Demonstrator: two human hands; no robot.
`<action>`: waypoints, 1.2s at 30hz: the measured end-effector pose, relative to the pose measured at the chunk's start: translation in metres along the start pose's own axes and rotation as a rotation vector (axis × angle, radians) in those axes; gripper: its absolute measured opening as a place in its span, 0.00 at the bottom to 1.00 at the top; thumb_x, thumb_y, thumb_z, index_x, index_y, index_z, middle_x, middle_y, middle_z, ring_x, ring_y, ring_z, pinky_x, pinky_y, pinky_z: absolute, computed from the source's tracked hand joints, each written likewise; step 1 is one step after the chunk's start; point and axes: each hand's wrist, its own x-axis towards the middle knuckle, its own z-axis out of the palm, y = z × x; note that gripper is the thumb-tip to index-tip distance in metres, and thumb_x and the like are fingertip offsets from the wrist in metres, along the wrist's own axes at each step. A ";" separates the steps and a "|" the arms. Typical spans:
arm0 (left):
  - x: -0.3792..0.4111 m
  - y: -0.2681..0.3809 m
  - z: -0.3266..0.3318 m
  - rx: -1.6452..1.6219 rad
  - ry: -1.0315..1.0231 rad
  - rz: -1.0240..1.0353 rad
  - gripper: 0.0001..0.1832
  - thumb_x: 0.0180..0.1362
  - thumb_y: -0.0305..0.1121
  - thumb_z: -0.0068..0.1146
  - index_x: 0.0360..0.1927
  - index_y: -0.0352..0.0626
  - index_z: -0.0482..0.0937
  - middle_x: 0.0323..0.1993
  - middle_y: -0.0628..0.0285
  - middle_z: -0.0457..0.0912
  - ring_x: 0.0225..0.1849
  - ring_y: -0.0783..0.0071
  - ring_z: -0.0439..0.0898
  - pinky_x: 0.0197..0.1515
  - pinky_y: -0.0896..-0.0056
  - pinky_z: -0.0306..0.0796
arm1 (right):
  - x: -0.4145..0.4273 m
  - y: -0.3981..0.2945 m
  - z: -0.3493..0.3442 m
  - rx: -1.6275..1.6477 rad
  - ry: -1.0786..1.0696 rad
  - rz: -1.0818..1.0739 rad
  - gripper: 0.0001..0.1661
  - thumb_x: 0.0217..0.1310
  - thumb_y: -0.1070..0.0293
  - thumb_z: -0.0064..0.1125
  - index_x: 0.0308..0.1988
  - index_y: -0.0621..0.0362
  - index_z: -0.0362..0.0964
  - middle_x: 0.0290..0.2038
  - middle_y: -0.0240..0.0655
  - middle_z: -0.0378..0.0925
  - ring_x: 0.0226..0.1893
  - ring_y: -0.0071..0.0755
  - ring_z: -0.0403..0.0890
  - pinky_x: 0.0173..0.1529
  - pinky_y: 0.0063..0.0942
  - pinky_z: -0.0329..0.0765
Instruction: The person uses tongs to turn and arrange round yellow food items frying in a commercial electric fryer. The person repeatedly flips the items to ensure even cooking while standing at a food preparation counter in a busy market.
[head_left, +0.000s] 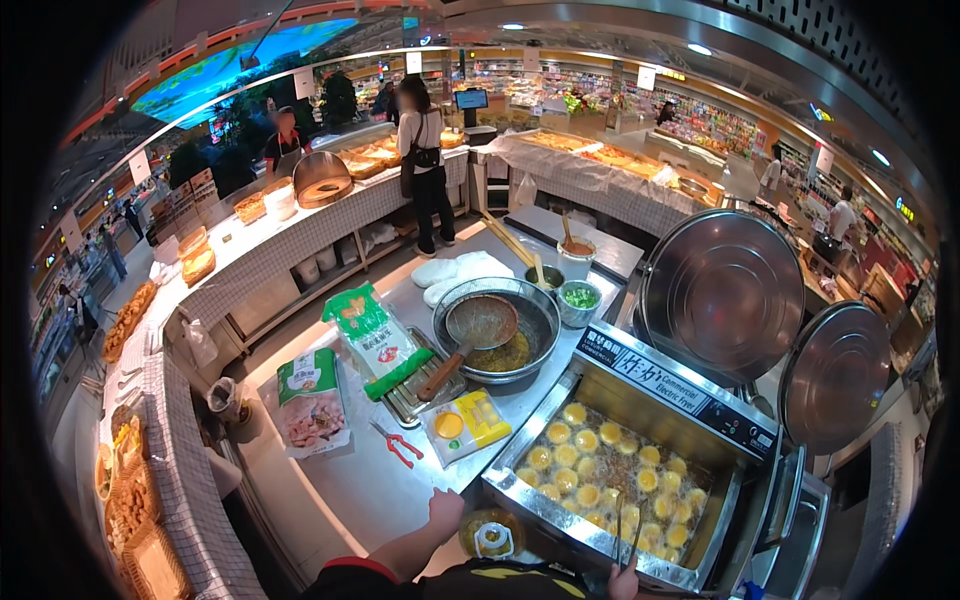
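My right hand (622, 580) is closed around a pair of metal tongs (628, 534), whose tips reach into the oil of an electric fryer (525, 496). Many round yellow pieces (565, 454) float in the bubbling oil. Near the front edge of the steel worktable (337, 495) is my left hand (446, 507), with its fingers curled; whether it grips anything does not show. Just beyond it lie red-handled scissors (400, 445) and a yellow and clear food bag (466, 426). A jug of oil (491, 534) stands below, between my left hand and the fryer.
A ladle (480, 322) rests over a metal bowl and strainer (497, 371). Bags of food (311, 405), a tub of red sauce (577, 259) and a bowl of chopped greens (580, 296) surround it. Large round lids (720, 292) stand behind the fryer. A person (424, 150) stands at the far counter.
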 end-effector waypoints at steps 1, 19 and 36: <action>0.001 0.000 0.001 0.002 0.004 0.006 0.08 0.49 0.23 0.55 0.33 0.31 0.79 0.28 0.51 0.79 0.37 0.51 0.79 0.29 0.61 0.76 | -0.001 -0.001 0.001 -0.004 0.016 0.002 0.43 0.66 0.43 0.43 0.68 0.59 0.45 0.35 0.62 0.78 0.37 0.68 0.79 0.41 0.54 0.75; 0.000 0.000 0.003 -0.026 -0.001 0.003 0.08 0.49 0.24 0.55 0.32 0.32 0.81 0.28 0.51 0.78 0.39 0.50 0.79 0.29 0.59 0.77 | -0.004 -0.006 0.007 -0.033 0.109 0.028 0.43 0.62 0.48 0.52 0.68 0.59 0.49 0.36 0.57 0.79 0.37 0.63 0.80 0.41 0.53 0.75; 0.002 0.002 -0.005 0.044 -0.062 0.021 0.10 0.49 0.23 0.58 0.36 0.31 0.80 0.31 0.50 0.81 0.38 0.53 0.81 0.31 0.63 0.79 | -0.003 -0.004 0.010 -0.035 0.152 0.045 0.45 0.60 0.51 0.55 0.69 0.58 0.47 0.35 0.55 0.80 0.36 0.61 0.81 0.41 0.52 0.76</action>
